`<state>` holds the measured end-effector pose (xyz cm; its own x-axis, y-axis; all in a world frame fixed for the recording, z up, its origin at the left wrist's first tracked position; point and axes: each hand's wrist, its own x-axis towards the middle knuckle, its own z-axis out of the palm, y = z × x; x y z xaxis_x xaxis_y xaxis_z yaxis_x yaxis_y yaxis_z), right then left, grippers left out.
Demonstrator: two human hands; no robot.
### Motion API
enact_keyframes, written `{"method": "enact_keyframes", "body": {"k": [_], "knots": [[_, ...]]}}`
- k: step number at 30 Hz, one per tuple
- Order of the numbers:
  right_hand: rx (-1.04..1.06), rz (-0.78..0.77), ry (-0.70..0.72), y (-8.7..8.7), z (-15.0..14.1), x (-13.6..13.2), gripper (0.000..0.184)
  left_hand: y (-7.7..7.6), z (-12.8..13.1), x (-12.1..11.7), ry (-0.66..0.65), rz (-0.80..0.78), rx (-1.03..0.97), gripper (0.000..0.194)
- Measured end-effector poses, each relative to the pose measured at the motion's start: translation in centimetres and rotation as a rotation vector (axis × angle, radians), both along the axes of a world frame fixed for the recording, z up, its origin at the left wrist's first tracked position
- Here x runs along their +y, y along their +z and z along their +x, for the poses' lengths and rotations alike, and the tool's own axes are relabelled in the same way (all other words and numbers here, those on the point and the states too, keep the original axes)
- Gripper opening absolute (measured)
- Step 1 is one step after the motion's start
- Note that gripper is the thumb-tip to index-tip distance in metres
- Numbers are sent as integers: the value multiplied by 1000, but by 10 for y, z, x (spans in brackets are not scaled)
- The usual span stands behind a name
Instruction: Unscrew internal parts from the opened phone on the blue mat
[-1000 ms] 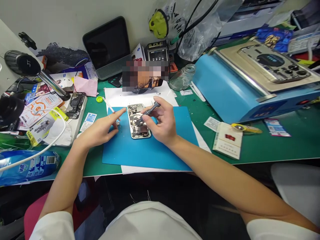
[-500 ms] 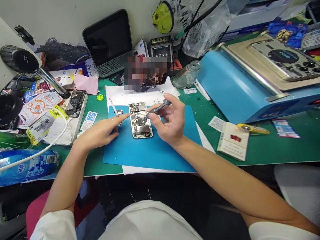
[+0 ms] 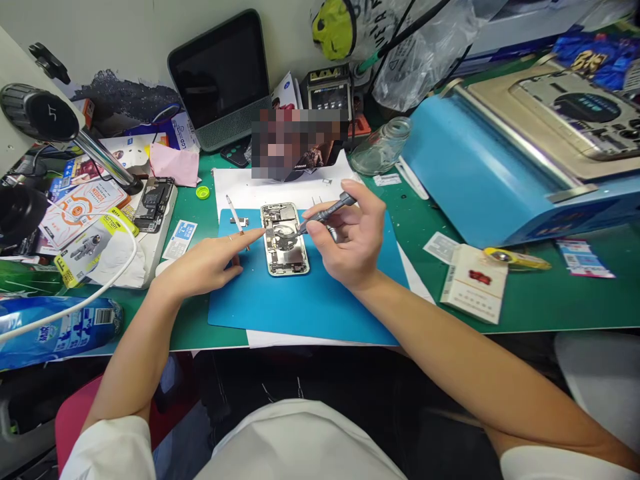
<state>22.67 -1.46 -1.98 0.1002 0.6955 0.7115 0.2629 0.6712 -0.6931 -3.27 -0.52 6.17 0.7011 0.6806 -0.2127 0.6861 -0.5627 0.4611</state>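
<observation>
An opened phone (image 3: 289,260) with its inner parts bare lies on the blue mat (image 3: 280,307). My left hand (image 3: 210,263) is on its left side, the index fingertip at the phone's edge and the other fingers curled. A thin white stick (image 3: 233,208) runs beneath that index finger and seems pinched there; the grip is partly hidden. With thumb and fingers, my right hand (image 3: 357,243) holds a dark grey screwdriver (image 3: 327,212) at a slant, its tip over the phone's right middle. Beside the stick is a small metal phone part (image 3: 243,221).
On the right stand a blue machine (image 3: 450,180), a cigarette pack (image 3: 475,283) and a yellow cutter (image 3: 520,259). Behind are a glass jar (image 3: 381,147) and a dark-screened display (image 3: 220,80). Boxes and another opened phone (image 3: 155,203) crowd the left, near a microscope post (image 3: 107,160).
My right hand has shifted slightly right with the screwdriver. The white stick has moved a little right along with my left hand. The whole view has shifted slightly too.
</observation>
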Motion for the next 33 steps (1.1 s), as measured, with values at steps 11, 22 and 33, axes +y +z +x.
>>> {"method": "enact_keyframes", "body": {"k": [11,22,33], "knots": [[-15,-14,-13,0,0,1,54,0,2,0,-7,4,46,79],[-10,12,14,2,0,0,53,3,5,-2,-7,-12,50,79],[-26,2,-6,3,0,0,52,-3,1,0,10,-10,-11,76]]}}
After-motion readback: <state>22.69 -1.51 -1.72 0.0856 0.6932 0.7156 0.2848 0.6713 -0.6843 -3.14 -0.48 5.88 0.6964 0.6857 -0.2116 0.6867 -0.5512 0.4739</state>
